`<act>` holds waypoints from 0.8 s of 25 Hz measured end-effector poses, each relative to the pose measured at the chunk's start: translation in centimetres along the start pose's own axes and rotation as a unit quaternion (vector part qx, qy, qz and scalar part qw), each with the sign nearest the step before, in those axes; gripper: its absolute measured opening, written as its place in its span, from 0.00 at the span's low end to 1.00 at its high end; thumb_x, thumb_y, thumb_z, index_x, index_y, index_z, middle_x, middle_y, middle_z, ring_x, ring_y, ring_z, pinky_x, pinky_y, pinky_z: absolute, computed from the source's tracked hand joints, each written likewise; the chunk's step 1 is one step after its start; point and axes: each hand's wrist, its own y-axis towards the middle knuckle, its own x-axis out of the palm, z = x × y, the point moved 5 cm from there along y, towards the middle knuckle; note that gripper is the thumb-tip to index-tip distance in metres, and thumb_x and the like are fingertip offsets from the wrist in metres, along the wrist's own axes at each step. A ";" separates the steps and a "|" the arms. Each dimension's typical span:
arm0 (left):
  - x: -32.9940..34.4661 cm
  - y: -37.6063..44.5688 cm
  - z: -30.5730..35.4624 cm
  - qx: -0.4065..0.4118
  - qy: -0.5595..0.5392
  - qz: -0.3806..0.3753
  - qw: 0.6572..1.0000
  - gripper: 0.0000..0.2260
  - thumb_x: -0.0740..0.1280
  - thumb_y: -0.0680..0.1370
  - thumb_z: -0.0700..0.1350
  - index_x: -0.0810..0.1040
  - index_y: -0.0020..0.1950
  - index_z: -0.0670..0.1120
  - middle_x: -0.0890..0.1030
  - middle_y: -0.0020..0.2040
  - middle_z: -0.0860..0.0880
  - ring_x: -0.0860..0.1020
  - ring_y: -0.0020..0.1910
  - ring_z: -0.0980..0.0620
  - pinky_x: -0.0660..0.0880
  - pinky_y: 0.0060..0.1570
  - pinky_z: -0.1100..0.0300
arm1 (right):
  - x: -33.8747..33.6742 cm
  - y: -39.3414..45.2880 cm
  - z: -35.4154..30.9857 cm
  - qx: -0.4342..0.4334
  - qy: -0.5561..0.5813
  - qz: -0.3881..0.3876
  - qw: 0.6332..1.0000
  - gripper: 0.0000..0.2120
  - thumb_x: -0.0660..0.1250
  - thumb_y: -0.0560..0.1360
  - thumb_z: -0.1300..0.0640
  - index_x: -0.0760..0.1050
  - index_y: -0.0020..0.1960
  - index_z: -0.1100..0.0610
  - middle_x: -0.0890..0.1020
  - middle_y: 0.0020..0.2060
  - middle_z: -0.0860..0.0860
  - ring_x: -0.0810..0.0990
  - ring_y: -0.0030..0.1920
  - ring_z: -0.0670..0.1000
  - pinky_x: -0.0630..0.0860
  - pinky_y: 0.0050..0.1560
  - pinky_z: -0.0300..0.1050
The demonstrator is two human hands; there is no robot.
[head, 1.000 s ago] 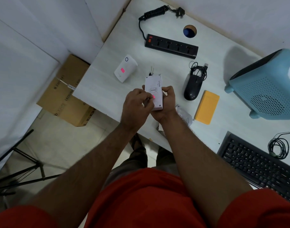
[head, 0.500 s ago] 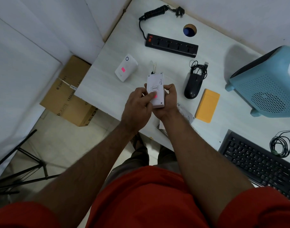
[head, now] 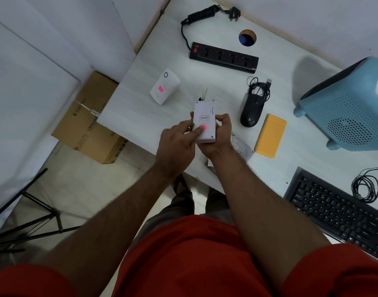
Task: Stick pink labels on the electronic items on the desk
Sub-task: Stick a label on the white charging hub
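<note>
My right hand (head: 221, 133) grips a white box-shaped device (head: 205, 116) above the desk's near edge. A pink label (head: 204, 127) lies on the device's top face. My left hand (head: 176, 144) presses a fingertip against the left edge of that label. A second white device (head: 165, 86) lies on the desk to the left and carries a pink label (head: 160, 89). A black mouse (head: 251, 110), a black power strip (head: 223, 57) and a black keyboard (head: 335, 211) lie on the desk without any label showing.
The white desk (head: 141, 116) also bears a yellow pad (head: 270, 135), a light-blue perforated appliance (head: 350, 108), a coiled cable (head: 365, 185) and a cable hole (head: 247, 37). A cardboard box (head: 89, 121) and tripod legs (head: 33, 221) stand on the floor at left.
My left fingertip has slid along the label on the held device, and the pink label now shows more fully. Both hands and the device stay in about the same place.
</note>
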 end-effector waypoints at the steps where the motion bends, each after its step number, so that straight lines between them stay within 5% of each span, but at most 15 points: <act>1: 0.0 0.1 -0.1 0.014 0.001 -0.003 1.000 0.18 0.57 0.79 0.46 0.78 0.66 0.46 0.81 0.59 0.39 0.81 0.50 0.42 0.79 0.43 0.49 | 0.0 -0.1 0.0 -0.005 0.001 0.001 1.000 0.31 0.59 0.68 0.50 0.71 0.69 0.62 0.80 0.52 0.60 0.79 0.49 0.57 0.80 0.47 0.46; 6: -0.5 0.3 -0.3 0.032 -0.062 0.043 0.997 0.16 0.56 0.80 0.42 0.82 0.58 0.41 0.82 0.56 0.38 0.82 0.52 0.42 0.81 0.47 0.50 | 0.0 0.5 -0.7 -0.021 -0.052 0.013 0.998 0.31 0.57 0.71 0.49 0.69 0.71 0.62 0.78 0.50 0.59 0.76 0.46 0.55 0.75 0.45 0.46; 10: -1.2 1.0 -1.9 -0.131 -0.176 0.115 0.969 0.13 0.59 0.75 0.36 0.82 0.52 0.40 0.84 0.50 0.43 0.81 0.50 0.50 0.79 0.50 0.54 | 0.0 0.7 -1.6 -0.102 -0.187 0.080 0.974 0.26 0.63 0.69 0.50 0.71 0.66 0.57 0.75 0.49 0.55 0.74 0.46 0.54 0.75 0.42 0.46; 12: -0.4 1.9 -3.2 -0.239 -0.241 0.086 0.937 0.13 0.60 0.77 0.37 0.81 0.57 0.42 0.83 0.54 0.47 0.79 0.52 0.54 0.76 0.54 0.63 | -0.1 0.6 -2.3 -0.157 -0.276 0.124 0.940 0.27 0.68 0.71 0.57 0.71 0.70 0.54 0.77 0.52 0.54 0.76 0.49 0.54 0.77 0.44 0.47; 15: 1.6 3.4 -4.0 -0.297 -0.362 -0.007 0.883 0.14 0.61 0.78 0.37 0.79 0.62 0.42 0.81 0.57 0.48 0.79 0.53 0.56 0.73 0.49 0.72 | -0.6 0.9 -2.5 -0.202 -0.394 0.178 0.879 0.34 0.74 0.73 0.61 0.66 0.75 0.50 0.78 0.58 0.52 0.81 0.54 0.51 0.83 0.48 0.46; 18: 3.5 3.8 -5.1 -0.313 -0.404 -0.066 0.857 0.16 0.61 0.78 0.36 0.78 0.64 0.42 0.81 0.60 0.48 0.80 0.54 0.54 0.78 0.53 0.65 | -1.6 2.1 -1.4 -0.202 -0.487 0.208 0.824 0.38 0.77 0.70 0.55 0.65 0.76 0.51 0.78 0.62 0.53 0.80 0.60 0.55 0.81 0.58 0.55; 20: 4.6 3.6 -6.4 -0.329 -0.381 -0.087 0.860 0.17 0.61 0.78 0.39 0.77 0.66 0.42 0.81 0.61 0.46 0.81 0.55 0.51 0.79 0.57 0.54 | -2.2 2.9 -0.6 -0.198 -0.517 0.217 0.804 0.33 0.73 0.74 0.56 0.66 0.76 0.53 0.78 0.66 0.54 0.79 0.62 0.54 0.79 0.61 0.52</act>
